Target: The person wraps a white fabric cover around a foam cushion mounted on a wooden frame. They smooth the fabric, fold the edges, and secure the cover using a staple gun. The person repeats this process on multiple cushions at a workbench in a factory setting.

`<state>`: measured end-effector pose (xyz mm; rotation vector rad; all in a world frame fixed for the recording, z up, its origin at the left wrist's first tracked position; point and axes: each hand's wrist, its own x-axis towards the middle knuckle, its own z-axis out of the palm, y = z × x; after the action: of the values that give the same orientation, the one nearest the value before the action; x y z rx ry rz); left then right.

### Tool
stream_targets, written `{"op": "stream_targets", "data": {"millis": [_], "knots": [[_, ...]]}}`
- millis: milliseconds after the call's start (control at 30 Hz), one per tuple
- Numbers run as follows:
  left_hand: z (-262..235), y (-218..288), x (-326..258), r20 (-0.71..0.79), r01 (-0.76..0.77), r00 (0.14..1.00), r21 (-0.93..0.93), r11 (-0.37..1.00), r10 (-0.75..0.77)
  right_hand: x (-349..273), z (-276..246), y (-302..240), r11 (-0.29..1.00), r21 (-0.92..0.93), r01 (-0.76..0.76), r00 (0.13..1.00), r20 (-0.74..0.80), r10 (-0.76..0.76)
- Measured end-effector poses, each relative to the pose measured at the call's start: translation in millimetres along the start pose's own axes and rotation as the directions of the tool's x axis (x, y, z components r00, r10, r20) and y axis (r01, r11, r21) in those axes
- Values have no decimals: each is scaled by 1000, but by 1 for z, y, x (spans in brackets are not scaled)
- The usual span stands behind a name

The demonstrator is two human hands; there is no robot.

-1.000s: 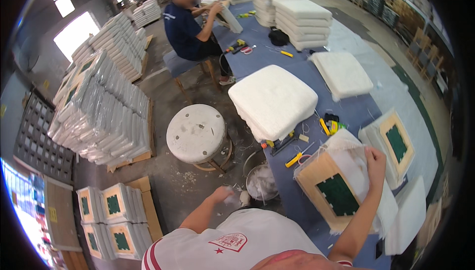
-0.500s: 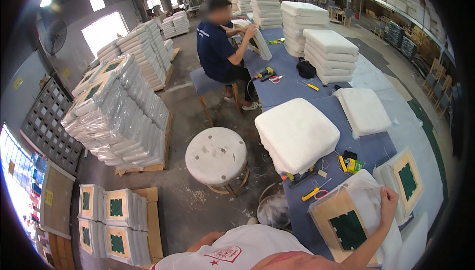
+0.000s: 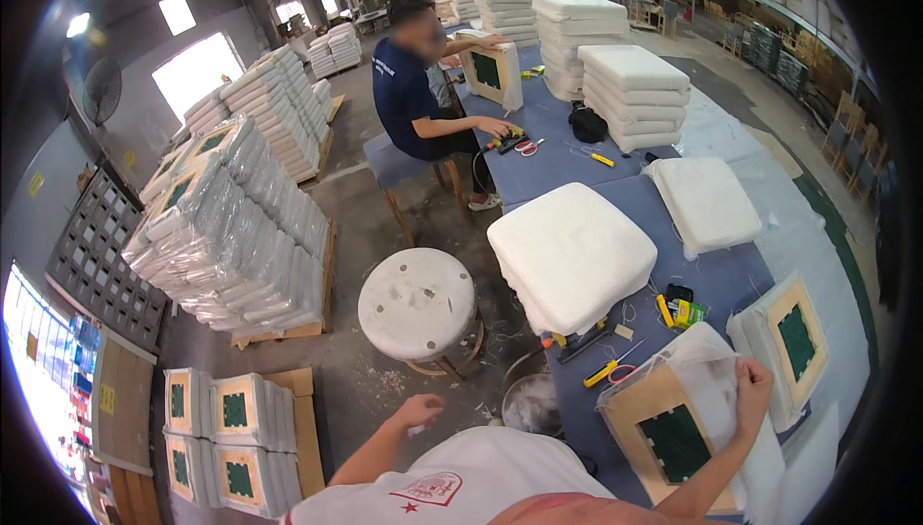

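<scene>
At the right of the table lies a seat cushion [image 3: 633, 398], its wooden base up, with a green panel [image 3: 676, 443] in the middle. White fabric [image 3: 694, 360] spreads loosely over its far side. My right hand [image 3: 756, 386] pinches this fabric near the cushion's far right corner. Well apart from the table, my left hand [image 3: 421, 412] hangs over the floor in front of my body, fingers curled. A small white bit shows under them, too small to name. Beside the cushion lie red-handled scissors [image 3: 620, 373] and a yellow-handled tool [image 3: 602, 373].
A white padded cushion [image 3: 573, 254] sits on the blue table [image 3: 615, 200], another [image 3: 707, 206] behind it. A wood-framed cushion [image 3: 794, 347] leans at the right. A round stool [image 3: 416, 302] stands left. Farther along sits a co-worker [image 3: 409, 92]. Wrapped stacks [image 3: 231, 237] stand left.
My left hand has come up into view from beside my body. My right hand stays at the fabric. The co-worker has tilted a cushion upright and reaches toward a tool on the table.
</scene>
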<state>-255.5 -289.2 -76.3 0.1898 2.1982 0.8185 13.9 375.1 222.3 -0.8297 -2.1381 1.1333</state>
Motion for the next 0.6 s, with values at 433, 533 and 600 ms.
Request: {"op": "stream_targets", "data": {"millis": [433,533,600], "knots": [[36,-43,-121,286,36,937,487,873,-198,-27,16,-30,993,-97,61,997,-43,-65],[36,59,-62,245,-295,955,759,580,165,-16,19,-20,996,-27,85,991,-99,-87],[48,157,-22,181,-411,895,691,594,408,-4,15,-29,996,-76,53,989,-131,-62]]}}
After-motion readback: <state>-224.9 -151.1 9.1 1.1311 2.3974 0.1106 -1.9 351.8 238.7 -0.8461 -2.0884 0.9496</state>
